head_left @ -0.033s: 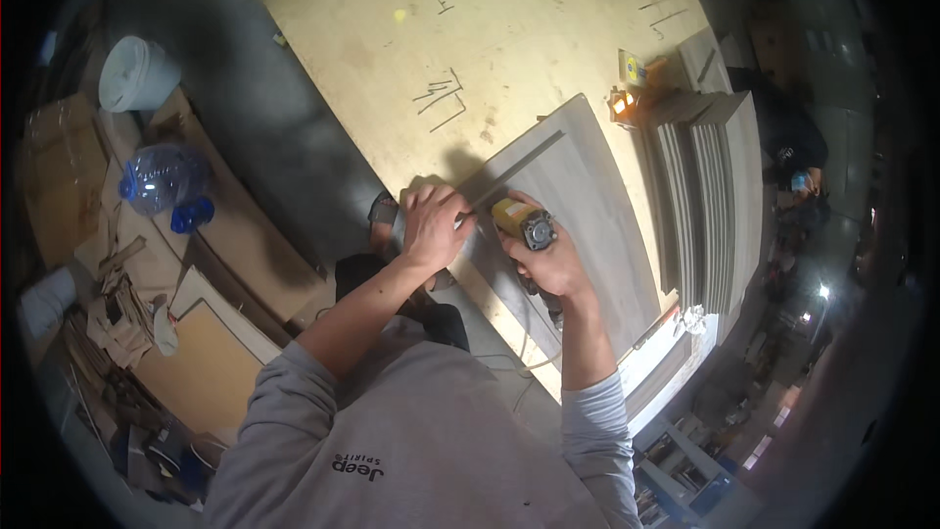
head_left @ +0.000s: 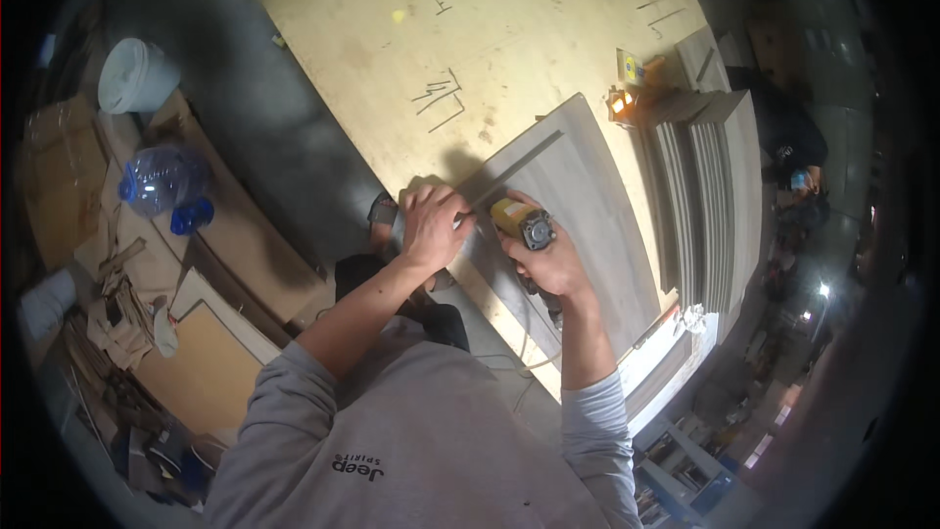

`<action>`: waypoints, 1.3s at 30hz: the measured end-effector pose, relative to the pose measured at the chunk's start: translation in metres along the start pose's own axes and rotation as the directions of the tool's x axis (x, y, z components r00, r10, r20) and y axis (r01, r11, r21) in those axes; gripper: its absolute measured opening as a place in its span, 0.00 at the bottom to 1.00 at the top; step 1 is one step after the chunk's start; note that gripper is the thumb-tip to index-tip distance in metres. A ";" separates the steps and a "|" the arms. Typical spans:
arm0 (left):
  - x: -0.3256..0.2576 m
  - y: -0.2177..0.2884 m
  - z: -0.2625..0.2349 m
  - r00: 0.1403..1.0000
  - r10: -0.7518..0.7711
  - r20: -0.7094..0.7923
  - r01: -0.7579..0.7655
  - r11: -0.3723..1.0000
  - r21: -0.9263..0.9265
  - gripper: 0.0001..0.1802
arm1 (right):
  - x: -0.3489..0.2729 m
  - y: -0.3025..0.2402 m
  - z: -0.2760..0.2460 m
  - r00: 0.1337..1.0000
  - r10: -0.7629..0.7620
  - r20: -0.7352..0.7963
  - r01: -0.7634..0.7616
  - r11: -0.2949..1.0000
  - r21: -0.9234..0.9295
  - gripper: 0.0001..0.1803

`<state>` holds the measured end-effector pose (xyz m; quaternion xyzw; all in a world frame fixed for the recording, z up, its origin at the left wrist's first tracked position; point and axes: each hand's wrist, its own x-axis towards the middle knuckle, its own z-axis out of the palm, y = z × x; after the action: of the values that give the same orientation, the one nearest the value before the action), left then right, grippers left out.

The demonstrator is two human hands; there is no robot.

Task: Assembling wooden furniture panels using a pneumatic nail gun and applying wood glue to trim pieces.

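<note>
Worktop [head_left: 352, 49]: nothing on or over it had visibly moved since the earlier frame.
Left grip [head_left: 436, 227]: curled at the near end of the dark strip [head_left: 524, 166]; whether I pinched it, I couldn't tell.
Yellow tool [head_left: 515, 216]: over the grey panel [head_left: 607, 235], probably dense, rigid, best held round its body; nose hidden.
Right grip [head_left: 550, 263]: I had it clamped round the tool.

Your right grip [head_left: 555, 265] wraps a yellow-bodied power tool [head_left: 515, 217] above a grey panel [head_left: 602, 206]; your left grip [head_left: 432, 227], fingers curled, at its left edge. Worktop [head_left: 362, 29] beneath; board stack [head_left: 707, 176] right.
</note>
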<state>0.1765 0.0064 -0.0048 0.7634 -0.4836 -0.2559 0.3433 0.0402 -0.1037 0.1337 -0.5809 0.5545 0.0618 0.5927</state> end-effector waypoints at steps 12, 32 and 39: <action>-0.002 -0.002 0.006 0.998 0.049 -0.028 -0.049 0.999 0.013 0.08 | -0.003 0.002 -0.001 0.998 -0.057 -0.022 0.056 0.998 -0.034 0.39; 0.135 0.070 0.070 0.981 0.174 0.089 -0.186 0.970 0.156 0.11 | -0.184 0.215 0.026 0.932 0.063 -0.357 0.080 0.925 0.372 0.40; 0.150 0.060 0.093 0.991 0.091 0.099 -0.103 0.987 0.127 0.12 | -0.183 0.233 0.008 0.941 0.169 -0.294 0.056 0.778 0.626 0.41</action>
<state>0.1358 -0.1746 -0.0260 0.7471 -0.5515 -0.2415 0.2816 -0.1915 0.0806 0.1201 -0.3359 0.6528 -0.2070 0.6467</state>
